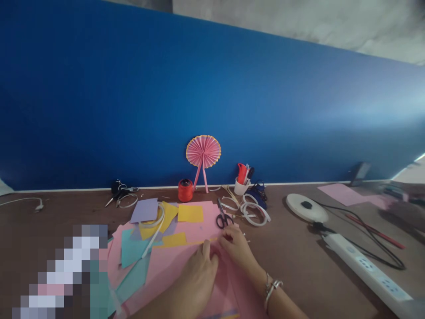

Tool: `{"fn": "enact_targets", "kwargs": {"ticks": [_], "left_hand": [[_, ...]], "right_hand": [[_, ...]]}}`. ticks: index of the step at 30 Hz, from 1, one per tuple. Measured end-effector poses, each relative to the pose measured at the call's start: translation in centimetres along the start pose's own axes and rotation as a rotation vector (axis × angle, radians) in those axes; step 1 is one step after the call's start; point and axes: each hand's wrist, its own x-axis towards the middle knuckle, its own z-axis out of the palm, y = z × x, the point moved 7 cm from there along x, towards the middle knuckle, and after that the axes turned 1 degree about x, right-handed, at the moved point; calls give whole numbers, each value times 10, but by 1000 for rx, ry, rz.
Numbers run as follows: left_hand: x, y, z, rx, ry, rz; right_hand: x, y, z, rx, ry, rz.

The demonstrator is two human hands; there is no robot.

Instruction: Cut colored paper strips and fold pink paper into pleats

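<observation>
Paper (pixel 166 268), pink, beneath left hand (pixel 198 274)

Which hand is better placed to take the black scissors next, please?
The right hand, I think. It is close to the black scissors, just below their handles in the picture; the left hand is farther away, on the pink paper. Both seem busy at its upper edge, though.

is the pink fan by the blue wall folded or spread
Spread: the pleated fan opens into a full round above two pink sticks.
</observation>
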Motion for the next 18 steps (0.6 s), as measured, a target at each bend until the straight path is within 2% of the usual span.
{"fn": "enact_targets", "kwargs": {"ticks": [5,11,14,18], "left_hand": [[0,4,-2,49,31,22],[-2,11,-13,115,-21,49],[-2,12,-15,126,-12,63],[-2,11,-12,135,0,55]], "right_hand": [[0,0,-2,25,12,12],[-1,6,-6,178,47,97],[0,11,-9,252,77,143],[1,6,-7,219,38,76]]}}
